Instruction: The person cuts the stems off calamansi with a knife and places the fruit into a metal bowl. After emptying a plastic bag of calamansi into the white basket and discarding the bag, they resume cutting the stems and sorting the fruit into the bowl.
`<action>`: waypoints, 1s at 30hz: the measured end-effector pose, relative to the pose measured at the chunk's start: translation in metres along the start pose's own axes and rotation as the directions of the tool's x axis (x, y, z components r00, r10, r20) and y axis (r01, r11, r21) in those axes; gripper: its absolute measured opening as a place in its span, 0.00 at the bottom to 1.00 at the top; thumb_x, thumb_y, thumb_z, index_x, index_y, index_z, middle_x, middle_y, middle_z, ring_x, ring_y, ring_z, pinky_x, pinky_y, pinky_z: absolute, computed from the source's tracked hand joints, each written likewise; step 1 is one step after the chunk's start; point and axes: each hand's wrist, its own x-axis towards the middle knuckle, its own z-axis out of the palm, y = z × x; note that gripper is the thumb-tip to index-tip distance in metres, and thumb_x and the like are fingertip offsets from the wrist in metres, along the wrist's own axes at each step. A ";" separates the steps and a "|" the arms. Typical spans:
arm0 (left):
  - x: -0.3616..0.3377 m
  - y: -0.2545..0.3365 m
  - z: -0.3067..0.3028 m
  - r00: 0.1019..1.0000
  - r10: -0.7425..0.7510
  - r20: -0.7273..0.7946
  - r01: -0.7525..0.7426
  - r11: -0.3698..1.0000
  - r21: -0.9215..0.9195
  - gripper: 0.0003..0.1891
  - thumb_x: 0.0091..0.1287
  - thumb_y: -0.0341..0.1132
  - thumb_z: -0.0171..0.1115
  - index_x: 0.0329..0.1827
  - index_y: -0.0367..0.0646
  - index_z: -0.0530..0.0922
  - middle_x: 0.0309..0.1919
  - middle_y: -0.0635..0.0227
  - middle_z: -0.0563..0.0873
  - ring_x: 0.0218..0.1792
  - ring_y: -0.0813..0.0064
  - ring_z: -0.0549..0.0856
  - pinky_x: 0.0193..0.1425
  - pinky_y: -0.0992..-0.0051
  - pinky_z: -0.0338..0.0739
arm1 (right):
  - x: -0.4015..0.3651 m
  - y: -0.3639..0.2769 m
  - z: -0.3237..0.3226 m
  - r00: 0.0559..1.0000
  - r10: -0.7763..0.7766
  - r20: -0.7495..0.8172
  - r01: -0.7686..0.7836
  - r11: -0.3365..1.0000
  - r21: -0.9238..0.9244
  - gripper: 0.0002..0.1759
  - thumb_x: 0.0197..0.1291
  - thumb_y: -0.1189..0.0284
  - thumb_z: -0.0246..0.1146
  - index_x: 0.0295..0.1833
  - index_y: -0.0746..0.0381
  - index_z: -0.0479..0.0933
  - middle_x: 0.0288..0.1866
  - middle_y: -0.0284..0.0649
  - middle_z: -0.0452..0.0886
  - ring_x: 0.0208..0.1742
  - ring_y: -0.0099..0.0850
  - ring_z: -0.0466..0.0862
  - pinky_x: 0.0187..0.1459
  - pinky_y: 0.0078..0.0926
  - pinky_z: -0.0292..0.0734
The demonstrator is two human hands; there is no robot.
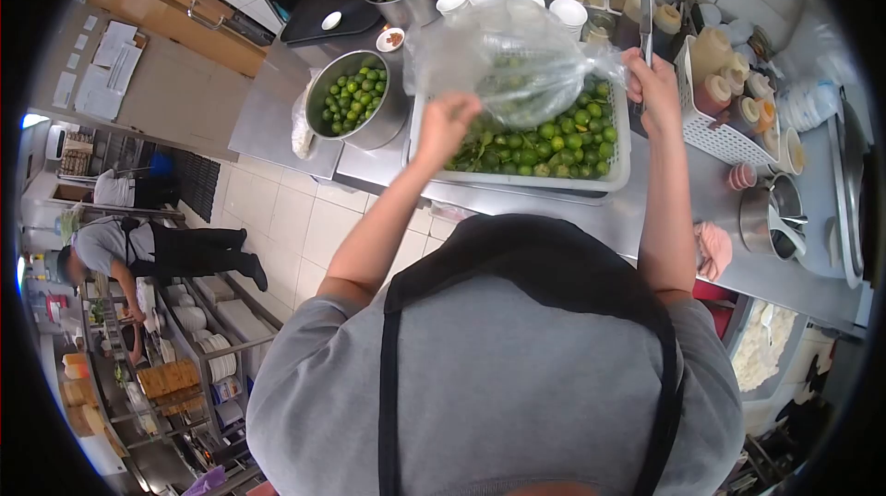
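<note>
A clear plastic bag [526, 62] hangs puffed out over a white crate [535, 180] of green limes [554, 145]. My right hand [653, 90] is closed around the bag's gathered end and also grips a knife [646, 7], its blade pointing up and away from me. At the bag's lower left edge, over the crate, is my left hand [445, 129], with its fingers curled together. Slight blur hides whether they pinch the plastic. Left of the crate, more limes fill a steel pot [383, 122].
A white basket [692, 108] of sauce bottles stands right of the crate. Behind it are white cups [568, 14] and a second steel pot [411, 5]. A pink cloth [713, 250] lies at the counter's front edge. Another person [138, 247] works at shelves far left.
</note>
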 end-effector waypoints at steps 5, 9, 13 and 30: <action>0.050 0.052 -0.075 0.980 -0.131 -0.148 0.068 0.926 -0.372 0.06 0.58 0.30 0.64 0.36 0.37 0.82 0.29 0.74 0.83 0.31 0.87 0.77 0.38 0.84 0.71 | -0.003 -0.029 0.006 0.996 -0.084 -0.025 0.083 0.996 -0.028 0.06 0.54 0.72 0.61 0.34 0.63 0.74 0.17 0.24 0.63 0.16 0.13 0.58 0.17 0.13 0.50; 0.080 0.063 -0.107 0.989 -0.034 -0.142 0.004 0.979 -0.203 0.07 0.58 0.30 0.65 0.37 0.36 0.82 0.31 0.72 0.84 0.33 0.86 0.77 0.41 0.84 0.71 | 0.000 -0.042 0.007 0.992 -0.126 0.009 0.126 0.989 -0.083 0.06 0.54 0.72 0.61 0.34 0.64 0.75 0.16 0.24 0.63 0.16 0.13 0.58 0.18 0.14 0.50; 0.091 0.082 -0.122 0.983 -0.061 -0.176 -0.011 0.924 -0.382 0.08 0.58 0.29 0.64 0.39 0.36 0.81 0.31 0.71 0.83 0.35 0.84 0.79 0.42 0.84 0.72 | -0.005 -0.061 0.011 0.978 -0.210 0.004 0.210 0.977 -0.024 0.07 0.54 0.71 0.62 0.35 0.64 0.75 0.16 0.24 0.63 0.15 0.13 0.59 0.18 0.14 0.50; 0.041 0.047 -0.088 0.679 -0.192 0.709 -0.086 0.938 0.336 0.31 0.42 0.38 0.72 0.55 0.49 0.76 0.45 0.60 0.82 0.44 0.66 0.80 0.46 0.69 0.75 | -0.008 -0.007 0.036 0.937 0.235 0.257 -0.150 0.938 -0.311 0.14 0.54 0.63 0.65 0.37 0.63 0.75 0.16 0.21 0.62 0.14 0.11 0.58 0.14 0.14 0.47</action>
